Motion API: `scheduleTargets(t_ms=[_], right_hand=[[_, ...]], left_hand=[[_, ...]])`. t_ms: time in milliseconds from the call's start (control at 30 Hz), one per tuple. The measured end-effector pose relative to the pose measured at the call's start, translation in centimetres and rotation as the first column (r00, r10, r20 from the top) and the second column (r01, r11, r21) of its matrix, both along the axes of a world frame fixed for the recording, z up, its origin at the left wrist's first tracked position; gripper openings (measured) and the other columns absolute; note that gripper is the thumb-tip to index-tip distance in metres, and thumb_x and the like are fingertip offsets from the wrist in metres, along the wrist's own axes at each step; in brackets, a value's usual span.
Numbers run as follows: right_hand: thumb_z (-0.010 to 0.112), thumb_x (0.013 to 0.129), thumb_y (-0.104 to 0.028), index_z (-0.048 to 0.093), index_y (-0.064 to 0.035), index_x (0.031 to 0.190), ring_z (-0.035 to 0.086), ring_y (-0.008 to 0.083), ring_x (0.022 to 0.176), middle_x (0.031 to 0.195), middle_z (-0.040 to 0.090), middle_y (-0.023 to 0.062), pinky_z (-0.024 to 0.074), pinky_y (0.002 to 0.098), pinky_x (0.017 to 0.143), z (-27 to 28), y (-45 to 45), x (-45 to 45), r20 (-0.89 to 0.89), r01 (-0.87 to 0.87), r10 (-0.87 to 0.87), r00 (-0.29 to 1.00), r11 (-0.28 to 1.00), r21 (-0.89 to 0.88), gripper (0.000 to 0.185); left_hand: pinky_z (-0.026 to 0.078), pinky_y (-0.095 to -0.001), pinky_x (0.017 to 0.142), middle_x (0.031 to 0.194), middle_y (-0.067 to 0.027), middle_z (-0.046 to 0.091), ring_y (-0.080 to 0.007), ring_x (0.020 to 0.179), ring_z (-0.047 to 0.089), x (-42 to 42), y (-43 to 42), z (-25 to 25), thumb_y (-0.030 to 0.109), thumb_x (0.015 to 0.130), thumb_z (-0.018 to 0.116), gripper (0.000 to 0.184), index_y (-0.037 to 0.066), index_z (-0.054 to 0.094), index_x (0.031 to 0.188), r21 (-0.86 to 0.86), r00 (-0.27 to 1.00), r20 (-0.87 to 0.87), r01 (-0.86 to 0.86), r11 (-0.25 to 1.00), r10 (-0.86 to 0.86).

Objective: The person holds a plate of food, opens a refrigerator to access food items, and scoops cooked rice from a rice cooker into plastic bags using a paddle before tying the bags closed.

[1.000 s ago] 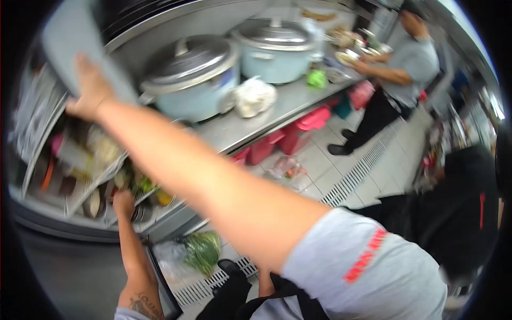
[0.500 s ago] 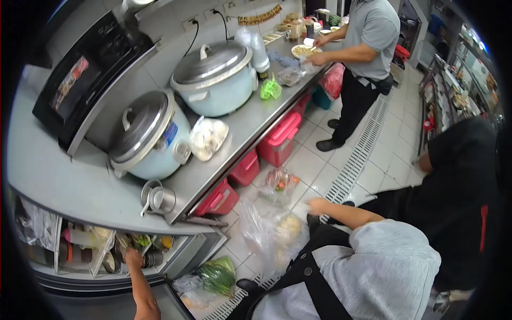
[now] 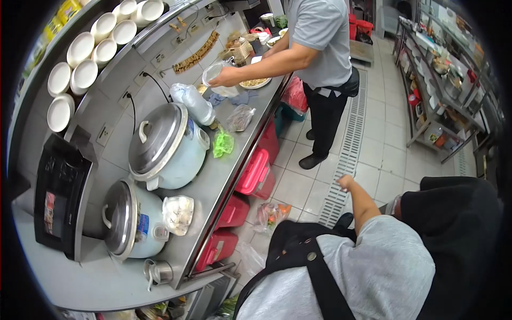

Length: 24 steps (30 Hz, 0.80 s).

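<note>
Toward three o'clock in the head view, your right hand (image 3: 345, 183) hovers above the floor drain (image 3: 337, 198), fingers curled narrow; what they hold, you cannot tell. The clear vegetable bag (image 3: 271, 215) lies at its eight o'clock. Your left hand's grip cannot be told.

So the view's been swung up and round: the fridge (image 3: 154, 312) is mostly cut off at the bottom edge now, and the left hand that was seen inside it is out of frame. The right hand (image 3: 345, 183), raised by the fridge door at first and then low near a bag with yellowish contents, is now held out by the floor drain (image 3: 349, 138). Those contents can't be seen anymore, just some clear plastic (image 3: 252, 257). Over at the counter (image 3: 200, 205), one co-worker's hand (image 3: 226, 77) has been moved off the plate (image 3: 255, 84), with a clear container (image 3: 212, 72) held in it. White bowls (image 3: 81, 49) have been brought into view, upper left.
</note>
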State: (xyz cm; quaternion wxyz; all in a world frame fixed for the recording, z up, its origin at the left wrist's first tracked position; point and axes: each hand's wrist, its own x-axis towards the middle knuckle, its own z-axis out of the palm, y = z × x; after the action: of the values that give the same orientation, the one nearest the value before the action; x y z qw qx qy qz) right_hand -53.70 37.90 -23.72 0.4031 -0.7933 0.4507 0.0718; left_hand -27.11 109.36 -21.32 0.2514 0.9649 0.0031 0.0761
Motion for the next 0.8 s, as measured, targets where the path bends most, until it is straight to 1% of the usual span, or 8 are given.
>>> scheduleTargets(t_ms=[67, 100, 267, 467, 500, 533, 567, 800], right_hand=[[0.058, 0.077, -0.032, 0.059, -0.0026, 0.096, 0.060, 0.0214, 0.065, 0.073, 0.061, 0.0101, 0.0493, 0.0433, 0.053, 2.8, -1.6, 2.2, -0.164, 0.160, -0.159, 0.974, 0.987, -0.006, 0.035], [0.058, 0.077, -0.032, 0.059, -0.0026, 0.096, 0.060, 0.0214, 0.065, 0.073, 0.061, 0.0101, 0.0493, 0.0433, 0.053, 3.8, -1.3, 2.6, -0.163, 0.166, -0.164, 0.973, 0.986, -0.002, 0.035], [0.059, 0.077, -0.031, 0.057, -0.0043, 0.089, 0.060, 0.0209, 0.065, 0.075, 0.058, 0.0092, 0.0492, 0.0405, 0.051, 7.1, -0.8, 3.8, -0.031, 0.411, -0.423, 0.906, 0.859, 0.307, 0.030], [0.057, 0.077, -0.033, 0.059, -0.0039, 0.080, 0.059, 0.0228, 0.058, 0.068, 0.059, 0.0105, 0.0471, 0.0430, 0.052, 0.9, -1.3, 0.4, -0.249, 0.655, -0.608, 0.754, 0.672, 0.345, 0.029], [0.054, 0.079, -0.034, 0.059, -0.0009, 0.083, 0.061, 0.0274, 0.061, 0.071, 0.060, 0.0141, 0.0471, 0.0449, 0.053, -6.3, -2.9, -3.5, -0.238, 0.080, -0.039, 0.970, 0.983, 0.165, 0.034], [0.051, 0.081, -0.035, 0.057, -0.0008, 0.097, 0.061, 0.0309, 0.073, 0.083, 0.062, 0.0163, 0.0465, 0.0494, 0.060, -4.6, -2.3, -3.9, -0.279, 0.169, -0.113, 0.954, 0.968, 0.183, 0.038], [0.051, 0.082, -0.035, 0.053, -0.0046, 0.106, 0.060, 0.0303, 0.081, 0.097, 0.060, 0.0156, 0.0456, 0.0506, 0.066, 0.6, 0.0, -2.0, -0.390, 0.738, -0.627, 0.674, 0.585, 0.336, 0.039], [0.052, 0.081, -0.031, 0.049, -0.0084, 0.110, 0.059, 0.0273, 0.085, 0.101, 0.058, 0.0128, 0.0455, 0.0484, 0.070, -1.0, -1.0, -1.1, -0.390, 0.670, -0.544, 0.743, 0.597, 0.442, 0.037]], left_hand=[[0.043, -0.0351, 0.077, 0.091, -0.0107, 0.056, -0.0240, 0.084, 0.053, -1.3, -11.5, -8.0, 0.021, 0.080, 0.057, 0.029, 0.001, 0.051, 0.100, -0.103, 0.965, -0.197, 0.155, 0.983, -0.173], [0.043, -0.0357, 0.074, 0.082, -0.0094, 0.056, -0.0242, 0.078, 0.053, -0.9, -17.9, 5.3, 0.017, 0.078, 0.061, 0.027, 0.001, 0.051, 0.097, -0.513, 0.925, 0.134, 0.372, 0.773, -0.356], [0.045, -0.0266, 0.065, 0.080, -0.0076, 0.058, -0.0140, 0.070, 0.055, 9.2, -30.8, 6.9, 0.018, 0.080, 0.061, 0.028, 0.001, 0.053, 0.101, -0.748, 0.878, -0.119, 0.228, 0.623, -0.464], [0.047, -0.0273, 0.066, 0.083, -0.0090, 0.059, -0.0151, 0.072, 0.057, 11.5, -46.0, 6.7, 0.021, 0.080, 0.061, 0.032, 0.003, 0.053, 0.105, -0.740, 0.421, -0.350, 0.423, 0.523, -0.837], [0.047, -0.0273, 0.066, 0.083, -0.0090, 0.059, -0.0151, 0.072, 0.057, 11.8, -47.5, 6.3, 0.021, 0.080, 0.061, 0.032, 0.003, 0.053, 0.105, -0.746, 0.428, -0.348, 0.413, 0.523, -0.834], [0.047, -0.0275, 0.067, 0.084, -0.0093, 0.060, -0.0151, 0.073, 0.057, 12.7, -49.5, 5.3, 0.022, 0.080, 0.061, 0.032, 0.004, 0.053, 0.105, -0.733, 0.359, -0.360, 0.462, 0.499, -0.861], [0.047, -0.0277, 0.068, 0.085, -0.0096, 0.060, -0.0152, 0.074, 0.057, 13.5, -50.0, 4.5, 0.023, 0.080, 0.061, 0.032, 0.004, 0.053, 0.105, -0.714, 0.289, -0.390, 0.504, 0.485, -0.874], [0.046, -0.0322, 0.074, 0.091, -0.0139, 0.061, -0.0236, 0.085, 0.060, 19.4, -51.5, 2.9, 0.029, 0.077, 0.062, 0.039, 0.003, 0.053, 0.105, -0.470, 0.318, -0.477, 0.695, 0.544, -0.819]])
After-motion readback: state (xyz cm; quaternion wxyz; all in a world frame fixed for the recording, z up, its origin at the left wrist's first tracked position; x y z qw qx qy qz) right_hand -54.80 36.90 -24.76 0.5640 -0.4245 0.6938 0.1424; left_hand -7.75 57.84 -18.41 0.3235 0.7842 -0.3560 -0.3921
